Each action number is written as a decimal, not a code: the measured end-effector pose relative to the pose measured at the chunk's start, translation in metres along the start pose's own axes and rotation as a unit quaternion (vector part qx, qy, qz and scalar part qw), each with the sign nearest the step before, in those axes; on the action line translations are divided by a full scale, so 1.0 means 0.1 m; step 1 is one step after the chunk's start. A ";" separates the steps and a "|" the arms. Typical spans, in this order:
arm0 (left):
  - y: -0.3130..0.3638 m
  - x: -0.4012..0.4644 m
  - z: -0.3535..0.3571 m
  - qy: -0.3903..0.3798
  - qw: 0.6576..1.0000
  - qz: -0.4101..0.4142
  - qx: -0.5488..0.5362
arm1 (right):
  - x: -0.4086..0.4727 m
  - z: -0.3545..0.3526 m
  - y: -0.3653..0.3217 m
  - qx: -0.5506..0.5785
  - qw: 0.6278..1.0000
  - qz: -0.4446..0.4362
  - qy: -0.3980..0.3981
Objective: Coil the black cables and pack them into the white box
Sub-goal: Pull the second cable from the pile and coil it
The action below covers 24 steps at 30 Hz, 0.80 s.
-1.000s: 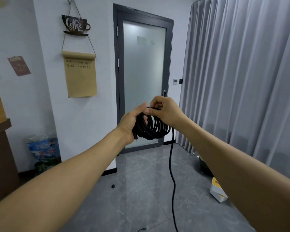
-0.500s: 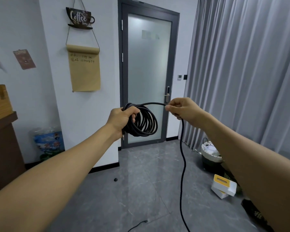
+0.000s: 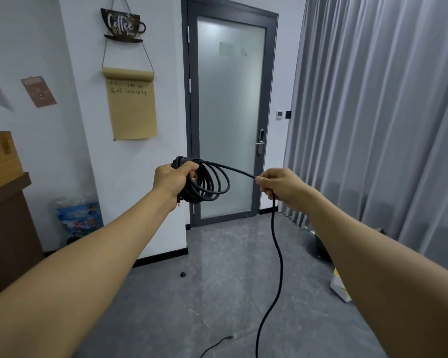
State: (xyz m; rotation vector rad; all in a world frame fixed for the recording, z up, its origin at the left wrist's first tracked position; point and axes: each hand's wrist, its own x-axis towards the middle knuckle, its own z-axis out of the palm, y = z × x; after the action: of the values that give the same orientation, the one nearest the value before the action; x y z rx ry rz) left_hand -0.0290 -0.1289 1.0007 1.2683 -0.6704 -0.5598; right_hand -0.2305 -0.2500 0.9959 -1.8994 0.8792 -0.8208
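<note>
hands now farther apart: left hand (image 3: pixel 171 180) grips coil (image 3: pixel 207 186), right hand (image 3: pixel 282 186) seemingly pinches cable (image 3: pixel 278 254).

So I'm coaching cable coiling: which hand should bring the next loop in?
Probably the right hand. It already pinches the free run of the black cable, which trails to the floor, while the left hand is closed around the finished coil and best just holds it.

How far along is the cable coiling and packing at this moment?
Partly done: the left hand grips a coil of several loops. In hand: the right hand pinches the cable's free run, drawn out from the coil for another loop. Left: that run hangs to the floor and leaves the picture, so more remains. Nothing is boxed; a white box sits by the right forearm.
</note>
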 end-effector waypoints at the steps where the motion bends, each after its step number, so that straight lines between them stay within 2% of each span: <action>1: 0.00 0.01 -0.02 0.010 1.000 -0.001 -0.004 | 0.00 0.02 0.01 -0.001 1.000 0.008 -0.006; 8: 0.01 0.10 -0.16 0.067 0.997 0.000 -0.029 | -0.04 0.10 0.04 0.056 0.995 0.040 -0.073; 13: 0.07 0.21 -0.33 0.160 0.986 -0.015 -0.034 | -0.04 0.01 0.15 -0.097 0.994 0.034 -0.039; 17: 0.05 0.26 -0.35 0.181 0.982 0.039 0.040 | 0.04 0.00 0.09 -0.196 0.979 -0.023 0.044; 19: 0.03 0.26 -0.29 0.188 0.971 0.092 0.113 | 0.08 0.04 -0.03 -0.268 0.959 -0.050 0.083; 21: 0.02 0.26 -0.22 0.198 0.953 0.141 0.181 | 0.06 0.08 -0.18 -0.381 0.917 -0.079 0.086; 24: -0.01 0.21 -0.13 0.208 0.927 0.182 0.252 | 0.02 0.17 -0.41 -0.517 0.846 -0.127 0.019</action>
State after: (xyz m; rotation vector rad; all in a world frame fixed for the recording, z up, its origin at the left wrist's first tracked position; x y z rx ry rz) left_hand -0.0048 -0.1356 1.0009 1.6257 -0.6857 0.2095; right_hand -0.2054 -0.2293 1.0262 -2.9980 1.2559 -0.5461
